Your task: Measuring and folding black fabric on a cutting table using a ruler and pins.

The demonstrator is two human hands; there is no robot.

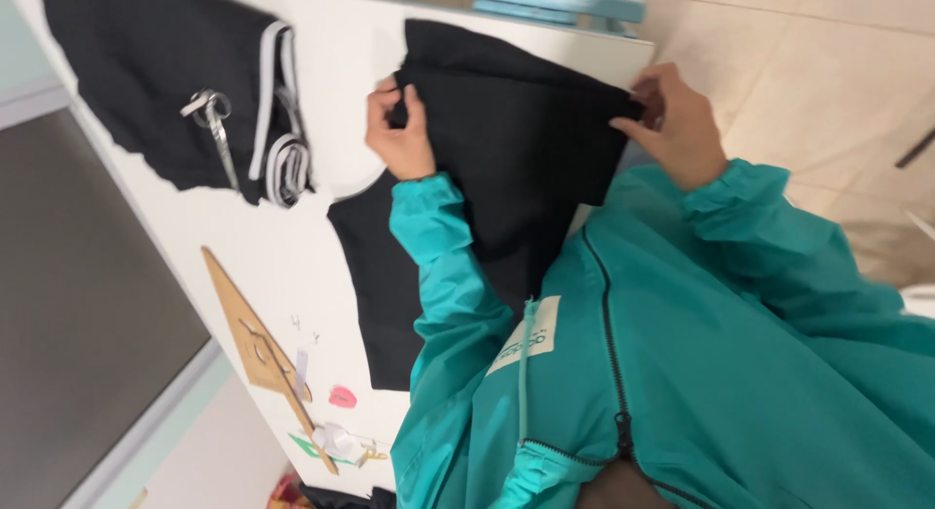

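A: Black fabric piece [516, 139], that's what we're holding: the left hand [401, 131] pinches its fold at one end, the right hand [672, 119] pinches the other, both closed on the cloth, which drapes from between the hands down onto the white tabletop [292, 246]

B: We'd judge the fold is best kept taut, so we hold both ends level, keep the upper layer lined up with the lower one, and grip right at the crease rather than further in

A: Past the left hand lies another black piece with white striped trim [278, 129], and a pair of scissors [214, 129] rests on it; nearer us on that same side sit a wooden triangle ruler [255, 345] and a small pink bit [342, 397] we can't identify

B: What don't we see? Our teal jacket sleeve [458, 265] covers the lower part of the fabric, so we can't tell how far it reaches. The fingertips tuck behind the cloth, and the clutter beside the ruler's tip is too small to make out
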